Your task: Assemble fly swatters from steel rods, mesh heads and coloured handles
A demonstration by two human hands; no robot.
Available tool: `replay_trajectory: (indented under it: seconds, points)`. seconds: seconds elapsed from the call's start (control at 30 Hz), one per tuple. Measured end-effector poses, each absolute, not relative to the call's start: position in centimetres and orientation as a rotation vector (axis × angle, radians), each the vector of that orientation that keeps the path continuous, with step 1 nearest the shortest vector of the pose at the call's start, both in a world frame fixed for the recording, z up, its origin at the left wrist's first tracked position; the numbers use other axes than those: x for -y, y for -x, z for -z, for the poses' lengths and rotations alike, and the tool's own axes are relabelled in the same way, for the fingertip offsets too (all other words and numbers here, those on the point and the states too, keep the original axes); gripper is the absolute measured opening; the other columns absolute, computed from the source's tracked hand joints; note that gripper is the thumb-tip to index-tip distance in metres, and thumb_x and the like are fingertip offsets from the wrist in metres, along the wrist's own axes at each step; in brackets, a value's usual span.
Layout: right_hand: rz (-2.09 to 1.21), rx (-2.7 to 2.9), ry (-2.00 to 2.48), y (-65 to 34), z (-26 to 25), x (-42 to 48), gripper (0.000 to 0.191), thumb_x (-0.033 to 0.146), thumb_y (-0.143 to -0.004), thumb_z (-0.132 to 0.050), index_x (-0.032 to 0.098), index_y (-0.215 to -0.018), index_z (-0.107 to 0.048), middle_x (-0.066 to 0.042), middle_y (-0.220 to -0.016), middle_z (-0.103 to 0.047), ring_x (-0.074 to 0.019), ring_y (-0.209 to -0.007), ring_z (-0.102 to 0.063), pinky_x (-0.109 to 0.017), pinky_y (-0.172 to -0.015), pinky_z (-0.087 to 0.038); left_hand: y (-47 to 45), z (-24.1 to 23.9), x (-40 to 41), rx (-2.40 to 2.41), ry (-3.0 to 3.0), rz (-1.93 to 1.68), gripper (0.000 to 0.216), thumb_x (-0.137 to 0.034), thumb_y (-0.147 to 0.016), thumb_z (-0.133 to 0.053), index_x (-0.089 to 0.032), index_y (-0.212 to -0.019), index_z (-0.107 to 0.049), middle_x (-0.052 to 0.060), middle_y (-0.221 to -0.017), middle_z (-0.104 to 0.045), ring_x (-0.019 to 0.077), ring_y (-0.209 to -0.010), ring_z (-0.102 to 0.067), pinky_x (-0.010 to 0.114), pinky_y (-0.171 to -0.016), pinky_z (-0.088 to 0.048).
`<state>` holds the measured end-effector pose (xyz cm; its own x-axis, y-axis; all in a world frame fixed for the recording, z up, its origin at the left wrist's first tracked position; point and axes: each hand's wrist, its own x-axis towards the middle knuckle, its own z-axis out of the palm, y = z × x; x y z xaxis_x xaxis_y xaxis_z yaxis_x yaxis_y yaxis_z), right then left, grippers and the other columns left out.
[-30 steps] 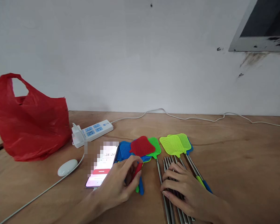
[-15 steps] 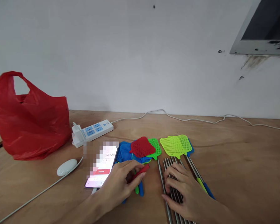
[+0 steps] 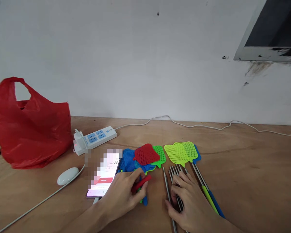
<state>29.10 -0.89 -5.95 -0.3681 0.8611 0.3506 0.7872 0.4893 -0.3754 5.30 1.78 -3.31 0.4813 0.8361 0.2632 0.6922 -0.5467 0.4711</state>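
Observation:
My left hand (image 3: pixel 121 194) is closed around a red plastic handle (image 3: pixel 141 184), whose tip points up to the right. Under that hand lie blue handles (image 3: pixel 145 199) and a green one, partly hidden. Fly swatter heads lie just beyond: a red head (image 3: pixel 146 154) on top, with a green head (image 3: pixel 161 155) and blue heads (image 3: pixel 129 158) around it. My right hand (image 3: pixel 190 200) curls over a row of thin metal rods (image 3: pixel 172 171), its fingers around them and its palm hiding most of them. One separate rod (image 3: pixel 166 183) passes under my right thumb.
Two assembled swatters with yellow-green heads (image 3: pixel 176 154) and a blue one lie at right. A lit phone (image 3: pixel 106 181) rests left of my left hand. Behind it are a power strip (image 3: pixel 102 136), a white mouse-shaped object (image 3: pixel 68 176), cables and a red plastic bag (image 3: pixel 34 129).
The view has shifted slightly. My right fingers have drawn closer around the rods. My left hand still holds the red handle, turned a little.

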Motion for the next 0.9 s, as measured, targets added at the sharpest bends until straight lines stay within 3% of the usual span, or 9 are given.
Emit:
replay_trajectory:
  seconds: [0.33, 0.5, 0.67, 0.77, 0.9]
  points:
    - [-0.228, 2.055, 1.413, -28.9, 6.1, 1.0, 0.022, 0.015, -0.061, -0.066, 0.018, -0.051, -0.046, 0.000, -0.065, -0.056, -0.0194, -0.073, -0.052, -0.037, -0.078, -0.035, -5.3, 3.3, -1.6, -1.311, -2.430, -0.615, 0.017, -0.031, -0.095, -0.048, -0.022, -0.083, -0.056, -0.005, -0.059, -0.048, 0.0139, -0.051, -0.043, 0.026, -0.052, -0.027]
    - [-0.469, 1.955, 1.417, -29.2, 5.5, 0.6, 0.023, 0.014, -0.063, -0.061, 0.020, -0.051, -0.041, 0.003, -0.057, -0.045, -0.0150, -0.061, -0.046, -0.030, -0.060, -0.031, -5.3, 3.1, -1.6, -1.302, -2.433, -0.620, 0.013, -0.028, -0.092, -0.048, -0.022, -0.086, -0.058, -0.005, -0.060, -0.050, 0.0140, -0.052, -0.046, 0.026, -0.052, -0.029]
    - [-1.065, 1.501, 1.283, -30.3, 5.6, -0.6, 0.027, 0.041, -0.079, -0.066, 0.020, -0.064, -0.058, 0.004, -0.057, -0.046, -0.0120, -0.053, -0.042, -0.026, -0.050, -0.030, -5.3, 2.8, -1.5, -1.207, -2.428, -0.627, 0.013, -0.027, -0.093, -0.046, -0.021, -0.089, -0.057, -0.005, -0.060, -0.049, 0.0137, -0.052, -0.046, 0.025, -0.051, -0.031]
    - [-1.280, 1.175, 1.173, -30.5, 5.5, -1.2, 0.040, 0.058, -0.072, -0.075, 0.019, -0.076, -0.065, 0.004, -0.054, -0.051, -0.0087, -0.045, -0.037, -0.022, -0.042, -0.026, -5.3, 2.5, -1.2, -1.140, -2.413, -0.592, 0.012, -0.027, -0.092, -0.047, -0.021, -0.090, -0.057, -0.005, -0.061, -0.050, 0.0136, -0.052, -0.047, 0.024, -0.051, -0.032]
    - [-1.370, 1.059, 0.974, -30.3, 4.9, -1.2, 0.041, 0.053, -0.068, -0.083, 0.019, -0.084, -0.067, 0.000, -0.057, -0.063, -0.0095, -0.044, -0.046, -0.019, -0.039, -0.031, -5.5, 1.9, -0.8, -1.091, -2.432, -0.583, 0.012, -0.023, -0.089, -0.047, -0.022, -0.093, -0.058, -0.004, -0.065, -0.057, 0.0146, -0.058, -0.051, 0.025, -0.056, -0.036]
